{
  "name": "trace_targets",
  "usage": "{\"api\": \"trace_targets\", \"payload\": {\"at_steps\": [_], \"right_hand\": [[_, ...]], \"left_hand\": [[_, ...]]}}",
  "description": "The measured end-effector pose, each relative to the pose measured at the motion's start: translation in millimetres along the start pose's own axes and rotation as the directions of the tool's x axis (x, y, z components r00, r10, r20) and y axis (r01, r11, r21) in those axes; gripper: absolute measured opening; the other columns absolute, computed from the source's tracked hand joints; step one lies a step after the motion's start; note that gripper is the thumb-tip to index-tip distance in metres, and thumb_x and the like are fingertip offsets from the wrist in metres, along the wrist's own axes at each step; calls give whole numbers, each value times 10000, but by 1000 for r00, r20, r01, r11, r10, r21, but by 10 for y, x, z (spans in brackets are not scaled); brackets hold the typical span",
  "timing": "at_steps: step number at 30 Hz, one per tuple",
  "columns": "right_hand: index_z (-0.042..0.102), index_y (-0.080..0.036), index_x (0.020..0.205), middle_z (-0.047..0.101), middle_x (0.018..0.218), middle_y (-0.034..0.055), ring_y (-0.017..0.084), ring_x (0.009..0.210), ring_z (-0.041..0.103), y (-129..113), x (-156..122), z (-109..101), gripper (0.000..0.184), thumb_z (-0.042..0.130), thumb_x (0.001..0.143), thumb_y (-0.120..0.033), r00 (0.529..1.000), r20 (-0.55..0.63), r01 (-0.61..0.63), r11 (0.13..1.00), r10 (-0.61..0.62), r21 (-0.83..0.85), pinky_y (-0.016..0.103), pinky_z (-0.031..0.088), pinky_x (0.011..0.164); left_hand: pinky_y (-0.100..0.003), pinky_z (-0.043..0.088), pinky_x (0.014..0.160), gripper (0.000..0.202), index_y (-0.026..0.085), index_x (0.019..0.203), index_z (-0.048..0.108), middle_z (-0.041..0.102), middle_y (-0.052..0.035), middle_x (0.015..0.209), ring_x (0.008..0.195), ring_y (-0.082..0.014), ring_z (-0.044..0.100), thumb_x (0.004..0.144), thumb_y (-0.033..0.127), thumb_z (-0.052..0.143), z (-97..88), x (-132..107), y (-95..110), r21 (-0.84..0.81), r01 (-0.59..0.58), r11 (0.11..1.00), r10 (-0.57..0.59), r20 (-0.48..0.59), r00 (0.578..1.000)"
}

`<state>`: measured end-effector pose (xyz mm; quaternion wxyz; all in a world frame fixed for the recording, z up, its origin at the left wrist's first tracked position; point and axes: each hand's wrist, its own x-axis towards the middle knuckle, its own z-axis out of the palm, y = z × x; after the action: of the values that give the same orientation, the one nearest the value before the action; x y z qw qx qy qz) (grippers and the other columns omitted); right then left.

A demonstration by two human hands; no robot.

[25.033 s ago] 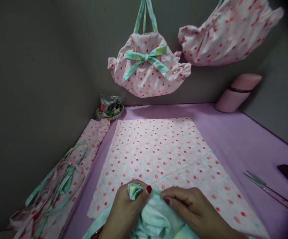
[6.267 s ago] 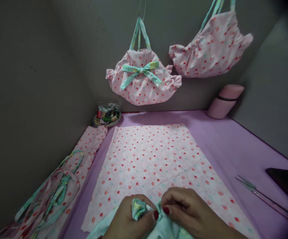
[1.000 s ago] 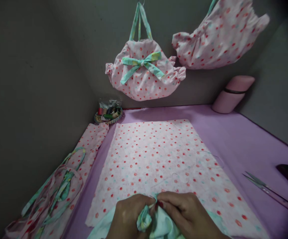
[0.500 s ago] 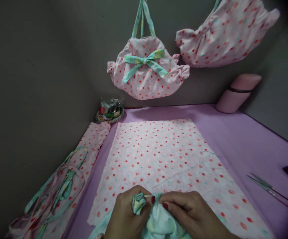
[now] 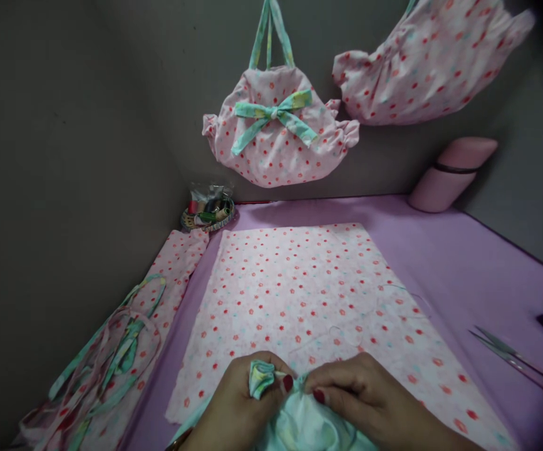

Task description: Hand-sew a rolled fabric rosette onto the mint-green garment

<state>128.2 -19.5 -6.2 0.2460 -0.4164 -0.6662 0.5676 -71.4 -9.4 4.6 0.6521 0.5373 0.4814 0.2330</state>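
Note:
Mint-green and pale yellow fabric (image 5: 320,419) is bunched at the bottom of the view, over the near edge of the flowered cloth. My left hand (image 5: 245,398) pinches its gathered top edge between thumb and forefinger. A small folded end of the same fabric (image 5: 260,379) pokes up from that fist. Close on the right, my right hand (image 5: 358,391) pinches the same gathered edge with thumb and forefinger. I cannot make out a needle. A thin loose thread (image 5: 346,335) curls on the pink flowered cloth (image 5: 290,275) just beyond my hands.
Fabric strips (image 5: 116,351) lie tangled on folded flowered cloth at left. A basket of thread spools (image 5: 209,216) stands at the back left. Scissors (image 5: 510,357) lie right, and a pink bottle (image 5: 452,175) leans behind. Two flowered bags hang above, one with a green bow (image 5: 274,113).
My two hands have shifted slightly, still pinching the green fabric's gathered edge. The folded end in my left hand has turned a little, and the fabric below has spread slightly.

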Motion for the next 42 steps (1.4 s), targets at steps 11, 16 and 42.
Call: {"api": "trace_targets", "payload": {"at_steps": [11, 16, 42], "right_hand": [[695, -127, 778, 531, 616, -13, 103, 570, 459, -20, -13, -48, 240, 494, 854, -232, 997, 76, 19, 992, -29, 126, 191, 342, 533], [643, -133, 679, 453, 583, -35, 93, 548, 410, -14, 0, -50, 274, 493, 864, -270, 996, 79, 41, 994, -49, 98, 194, 318, 518], [512, -172, 640, 391, 572, -49, 89, 524, 390, 11, -11, 110, 345, 390, 926, -319, 989, -86, 119, 991, -124, -54, 196, 307, 504]], "left_hand": [[-220, 346, 602, 249, 125, 818, 625, 549, -10, 698, 646, -122, 457, 779, 370, 607, 3, -18, -18, -59, 9, 998, -5, 60, 998], [-223, 326, 593, 322, 109, 799, 600, 531, -14, 698, 633, -114, 432, 756, 427, 625, 8, -5, 17, -115, 50, 992, -36, 121, 992], [-204, 343, 549, 295, 136, 691, 576, 528, 21, 596, 544, -81, 487, 603, 309, 798, 84, 25, -51, -676, 250, 693, -184, 170, 968]]}}
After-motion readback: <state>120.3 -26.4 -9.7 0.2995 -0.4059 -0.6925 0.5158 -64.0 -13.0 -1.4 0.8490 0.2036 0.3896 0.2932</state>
